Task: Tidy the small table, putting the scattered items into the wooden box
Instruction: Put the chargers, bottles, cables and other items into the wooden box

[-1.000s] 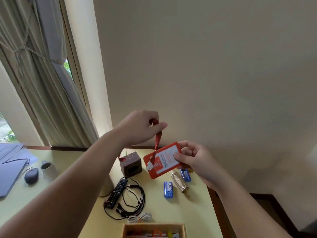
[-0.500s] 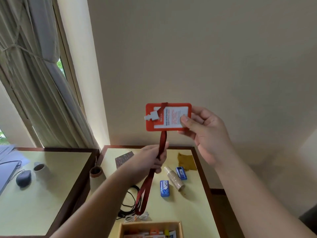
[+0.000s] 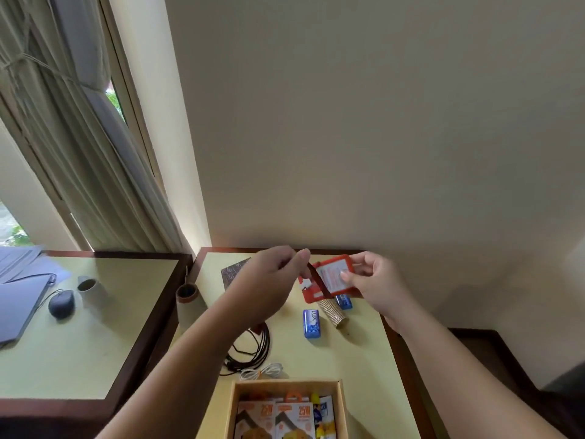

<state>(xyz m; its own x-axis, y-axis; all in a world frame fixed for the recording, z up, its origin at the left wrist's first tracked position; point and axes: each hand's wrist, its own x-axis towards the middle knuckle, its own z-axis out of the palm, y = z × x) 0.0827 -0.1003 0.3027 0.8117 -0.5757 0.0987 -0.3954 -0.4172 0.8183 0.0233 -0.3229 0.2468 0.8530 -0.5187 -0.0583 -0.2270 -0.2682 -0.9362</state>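
Observation:
My right hand [image 3: 376, 280] pinches a red badge holder [image 3: 329, 278] by its right side, above the far part of the small table [image 3: 357, 350]. My left hand [image 3: 269, 280] pinches the dark red lanyard [image 3: 318, 280], which crosses the front of the badge. On the table lie two blue packets [image 3: 311, 323] [image 3: 344, 301], a gold glitter tube [image 3: 332, 313], a black cable coil [image 3: 253, 350] and a white cable [image 3: 262, 372]. The wooden box [image 3: 340, 407] sits at the near edge and holds several printed packets.
A patterned dark box [image 3: 232, 272] stands at the table's far left. A cardboard tube [image 3: 188, 299] stands between the two tables. The left table [image 3: 79, 343] carries a mouse [image 3: 61, 304], a paper cup [image 3: 91, 288] and a laptop [image 3: 19, 299].
Both hands came down from chest height to just above the table. The lanyard, which hung long below the badge, is now gathered across its front by my left hand.

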